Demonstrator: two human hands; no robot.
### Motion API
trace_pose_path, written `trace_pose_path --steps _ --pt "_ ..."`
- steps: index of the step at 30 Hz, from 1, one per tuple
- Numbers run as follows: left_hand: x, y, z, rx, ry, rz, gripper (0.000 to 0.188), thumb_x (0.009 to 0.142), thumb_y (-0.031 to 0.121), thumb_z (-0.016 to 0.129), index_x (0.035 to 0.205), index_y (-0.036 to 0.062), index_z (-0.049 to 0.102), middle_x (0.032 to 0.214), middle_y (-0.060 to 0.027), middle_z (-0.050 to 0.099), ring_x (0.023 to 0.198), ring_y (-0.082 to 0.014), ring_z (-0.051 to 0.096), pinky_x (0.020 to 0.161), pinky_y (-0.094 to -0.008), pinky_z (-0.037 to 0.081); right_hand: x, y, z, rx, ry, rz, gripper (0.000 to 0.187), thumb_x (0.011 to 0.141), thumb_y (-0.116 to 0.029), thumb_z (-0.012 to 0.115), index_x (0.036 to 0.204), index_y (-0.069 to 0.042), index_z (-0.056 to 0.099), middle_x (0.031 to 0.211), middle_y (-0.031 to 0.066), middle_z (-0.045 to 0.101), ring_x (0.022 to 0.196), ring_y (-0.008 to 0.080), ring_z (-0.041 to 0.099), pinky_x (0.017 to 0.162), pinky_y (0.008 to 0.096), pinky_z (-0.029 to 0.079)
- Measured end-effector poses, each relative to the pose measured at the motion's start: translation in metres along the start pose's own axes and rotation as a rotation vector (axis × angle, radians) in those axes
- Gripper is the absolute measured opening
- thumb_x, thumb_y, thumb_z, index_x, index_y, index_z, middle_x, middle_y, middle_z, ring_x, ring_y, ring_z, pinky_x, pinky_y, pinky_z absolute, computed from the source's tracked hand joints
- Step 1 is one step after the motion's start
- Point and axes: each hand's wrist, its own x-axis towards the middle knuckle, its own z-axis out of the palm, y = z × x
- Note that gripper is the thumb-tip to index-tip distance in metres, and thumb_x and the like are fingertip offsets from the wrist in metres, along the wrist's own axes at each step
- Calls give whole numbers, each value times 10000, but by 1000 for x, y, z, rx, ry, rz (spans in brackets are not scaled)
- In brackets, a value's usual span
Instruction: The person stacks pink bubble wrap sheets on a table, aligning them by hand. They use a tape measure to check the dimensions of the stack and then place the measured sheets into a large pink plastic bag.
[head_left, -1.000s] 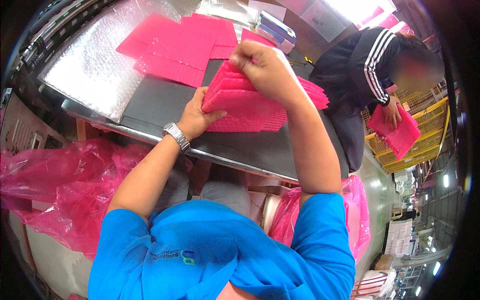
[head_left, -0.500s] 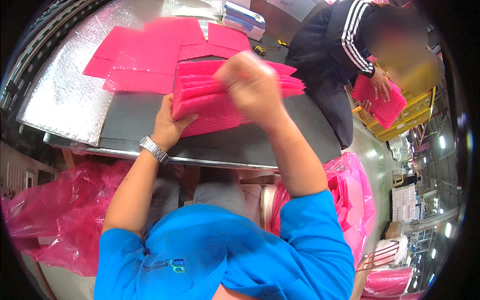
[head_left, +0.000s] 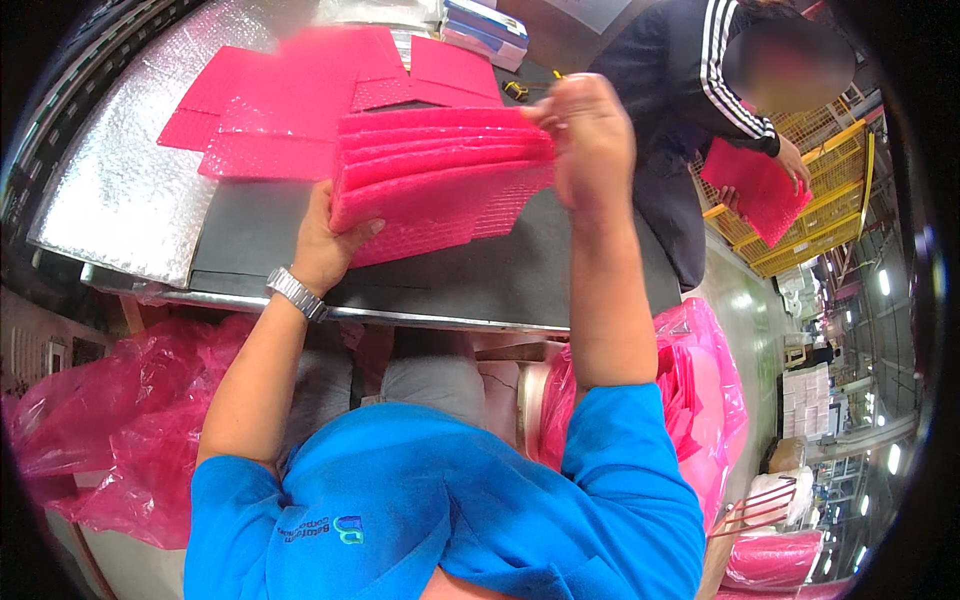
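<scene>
A stack of pink bubble-wrap bags (head_left: 430, 190) stands tilted over the dark tabletop, its upper edges fanned into several layers. My left hand (head_left: 330, 240) grips the stack's left end, thumb across the front face and fingers behind it. At the upper right corner, my right hand (head_left: 590, 140) is closed with fingertips pinched at the edge of the rear layers; it is slightly blurred. More pink bubble-wrap bags (head_left: 290, 110) lie spread and overlapping on the table beyond the stack.
Silvery bubble wrap (head_left: 120, 170) covers the left of the table (head_left: 400, 295). Blue-and-white boxes (head_left: 485, 35) and a tape measure (head_left: 515, 90) lie at the back. At right, a co-worker (head_left: 660, 110) holds a pink bag (head_left: 755, 190) near a yellow mesh cage (head_left: 830, 205). Pink plastic bags (head_left: 130, 420) flank me.
My right hand has moved from across the stack's middle out to its upper right corner. The fanned layers have drawn closer together. The co-worker's hands and pink bag have shifted slightly.
</scene>
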Motion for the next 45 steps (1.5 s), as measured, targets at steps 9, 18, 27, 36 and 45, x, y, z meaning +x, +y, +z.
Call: trace_pose_path --steps 9,18,27,36,45 --pt "-1 0 -1 30 -15 29 519 692 164 752 1084 51 430 948 -85 575 870 -161 552 774 -302 444 -32 -6 26 -741 -249 -591 186 843 -202 599 777 -29 584 756 29 564 717 96 521 693 249 412" --pt "-4 1 -2 112 30 57 518 694 179 749 1086 44 439 966 -117 590 874 -197 575 765 -326 456 -24 3 -43 528 197 -151 232 907 -229 492 765 -48 527 692 51 531 701 175 541 802 377 448" --pt "-9 1 -3 16 26 115 433 752 63 657 1115 38 422 1018 -122 586 930 -191 576 797 -298 456 -40 37 -53 -164 14 -51 153 850 -189 565 849 -37 575 730 40 584 738 205 582 799 356 447" --pt "-15 7 -5 41 3 180 422 761 24 633 1118 47 408 1032 -119 584 954 -184 571 805 -292 454 -25 13 -71 -54 166 34 181 826 -174 600 910 -14 603 848 80 610 816 172 573 802 328 435" --pt "-18 -4 -5 4 -22 205 460 756 51 660 1132 61 396 1057 -115 572 963 -185 561 821 -305 451 -13 37 -53 -136 -137 216 148 834 -170 585 832 -24 561 786 58 588 681 153 589 677 310 491"
